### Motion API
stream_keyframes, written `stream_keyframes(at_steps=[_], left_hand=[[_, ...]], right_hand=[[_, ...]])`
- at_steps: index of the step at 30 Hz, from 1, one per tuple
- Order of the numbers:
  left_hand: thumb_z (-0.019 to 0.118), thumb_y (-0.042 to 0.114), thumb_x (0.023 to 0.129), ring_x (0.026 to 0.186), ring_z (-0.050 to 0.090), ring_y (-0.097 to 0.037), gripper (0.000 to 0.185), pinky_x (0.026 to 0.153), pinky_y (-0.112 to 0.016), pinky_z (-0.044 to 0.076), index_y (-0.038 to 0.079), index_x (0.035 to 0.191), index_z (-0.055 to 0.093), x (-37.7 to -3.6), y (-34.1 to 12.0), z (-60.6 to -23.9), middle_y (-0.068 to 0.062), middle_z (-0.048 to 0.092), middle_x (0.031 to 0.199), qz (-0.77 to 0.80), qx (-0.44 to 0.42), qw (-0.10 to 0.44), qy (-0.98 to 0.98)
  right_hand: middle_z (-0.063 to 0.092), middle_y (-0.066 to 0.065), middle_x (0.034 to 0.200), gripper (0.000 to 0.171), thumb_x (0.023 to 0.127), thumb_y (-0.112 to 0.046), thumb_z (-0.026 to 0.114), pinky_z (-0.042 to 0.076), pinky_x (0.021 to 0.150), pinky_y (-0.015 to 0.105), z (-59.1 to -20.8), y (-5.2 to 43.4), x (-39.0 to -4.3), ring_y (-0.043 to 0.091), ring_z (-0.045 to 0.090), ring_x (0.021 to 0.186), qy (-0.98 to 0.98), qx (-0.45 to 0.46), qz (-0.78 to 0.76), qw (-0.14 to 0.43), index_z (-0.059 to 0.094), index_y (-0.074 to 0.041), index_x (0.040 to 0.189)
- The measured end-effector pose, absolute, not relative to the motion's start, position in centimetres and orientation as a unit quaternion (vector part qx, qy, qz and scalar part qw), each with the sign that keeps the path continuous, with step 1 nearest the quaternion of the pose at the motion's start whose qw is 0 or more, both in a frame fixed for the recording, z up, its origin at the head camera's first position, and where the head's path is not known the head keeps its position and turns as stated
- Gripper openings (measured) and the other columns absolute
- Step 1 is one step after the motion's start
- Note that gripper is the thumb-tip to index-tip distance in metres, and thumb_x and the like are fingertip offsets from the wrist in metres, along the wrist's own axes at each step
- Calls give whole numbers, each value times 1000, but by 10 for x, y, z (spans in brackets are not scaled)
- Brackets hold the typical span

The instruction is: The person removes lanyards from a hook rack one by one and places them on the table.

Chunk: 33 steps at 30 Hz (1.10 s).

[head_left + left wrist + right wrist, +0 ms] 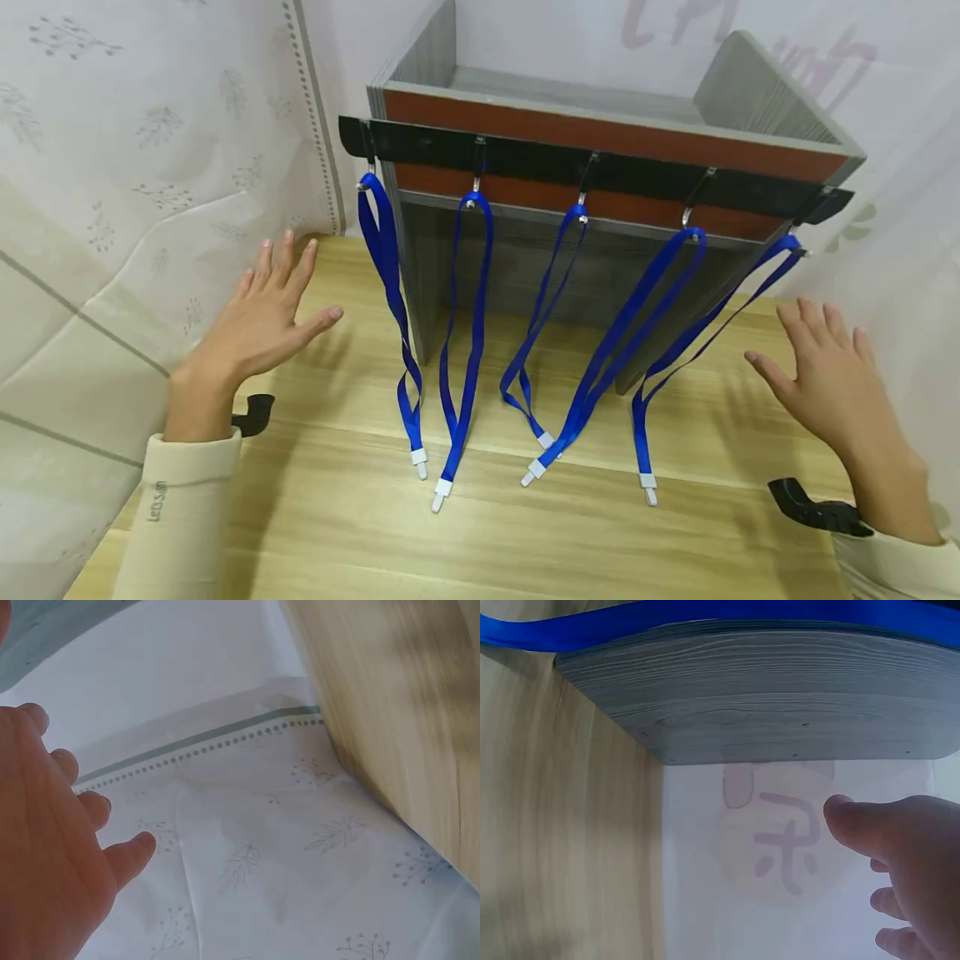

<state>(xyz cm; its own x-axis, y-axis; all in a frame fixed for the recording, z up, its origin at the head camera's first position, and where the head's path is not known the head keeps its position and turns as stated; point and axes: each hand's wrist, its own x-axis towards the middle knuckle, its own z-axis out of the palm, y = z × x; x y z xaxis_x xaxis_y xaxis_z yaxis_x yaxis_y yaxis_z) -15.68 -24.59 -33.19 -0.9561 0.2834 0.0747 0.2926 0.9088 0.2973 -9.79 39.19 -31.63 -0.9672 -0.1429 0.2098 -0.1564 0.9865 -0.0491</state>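
Observation:
Several blue lanyards with pale plastic clips hang from a black hook rail across the front of a grey wooden shelf unit. Left of the shelf, my left hand is held with spread, straight fingers and nothing in it. The leftmost lanyard is the one nearest to it. My right hand is on the shelf's other side, fingers extended, also holding nothing. Closest to that hand is the rightmost lanyard. In the right wrist view, a blue strap crosses the grey side panel.
A light wooden tabletop lies beneath everything, and the lanyards' clips hang over it. White printed cloth covers the wall at left and behind the shelf. Black wrist mounts show at both wrists.

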Motion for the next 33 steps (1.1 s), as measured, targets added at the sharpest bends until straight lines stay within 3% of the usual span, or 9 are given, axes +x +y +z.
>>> stream_keyframes(at_steps=[6,12,18,21,23,25,28,33], left_hand=[[41,57,101,149,-21,-28,83,117,-68,5,23,158,-9,-153,-234,-330,0,-24,162,-186,-140,55,-971],[44,50,103,152,-7,-33,78,113,-71,16,21,159,-2,-150,-207,-337,-5,-12,165,-223,-154,93,-958],[54,46,100,151,12,-37,80,115,-66,22,17,160,9,-148,-186,-349,-11,4,166,-256,-177,112,-944],[61,43,98,149,23,-38,81,113,-65,27,18,159,14,-147,-176,-354,-12,11,165,-250,-194,126,-940],[63,40,97,146,30,-37,80,111,-65,30,22,159,16,-147,-168,-357,-10,16,165,-248,-206,140,-936],[65,36,96,143,37,-36,80,108,-64,35,25,159,16,-149,-159,-358,-8,22,163,-253,-223,162,-927],[66,28,96,135,48,-36,79,105,-60,41,27,159,18,-152,-149,-361,-7,32,159,-267,-240,196,-913],[68,21,96,116,62,-39,77,94,-55,51,24,158,23,-154,-140,-365,-10,50,148,-299,-228,217,-901]], right_hand=[[20,36,155,74,101,-39,54,5,113,73,-305,387,-101,57,12,143,-987,79,51,129,24,6,152],[36,37,147,64,97,-24,62,22,113,68,-298,377,-101,55,32,136,-963,112,94,226,37,10,145],[49,32,141,58,96,-26,64,29,115,59,-290,360,-97,54,44,130,-932,119,139,311,47,5,142],[61,27,130,48,93,-18,66,40,112,32,-284,347,-91,22,58,126,-903,116,200,361,56,2,135],[69,12,122,40,93,-13,67,43,101,14,-280,338,-87,-2,61,113,-877,118,241,399,61,2,129],[71,-4,115,34,93,-11,65,40,86,2,-275,331,-85,-20,55,97,-849,129,276,432,64,5,124],[67,-19,109,33,95,-10,61,42,77,1,-268,320,-84,-19,58,86,-820,143,320,452,62,11,121],[66,-22,105,40,95,-14,63,42,70,-1,-260,303,-86,-18,59,79,-807,158,350,448,58,12,124]])
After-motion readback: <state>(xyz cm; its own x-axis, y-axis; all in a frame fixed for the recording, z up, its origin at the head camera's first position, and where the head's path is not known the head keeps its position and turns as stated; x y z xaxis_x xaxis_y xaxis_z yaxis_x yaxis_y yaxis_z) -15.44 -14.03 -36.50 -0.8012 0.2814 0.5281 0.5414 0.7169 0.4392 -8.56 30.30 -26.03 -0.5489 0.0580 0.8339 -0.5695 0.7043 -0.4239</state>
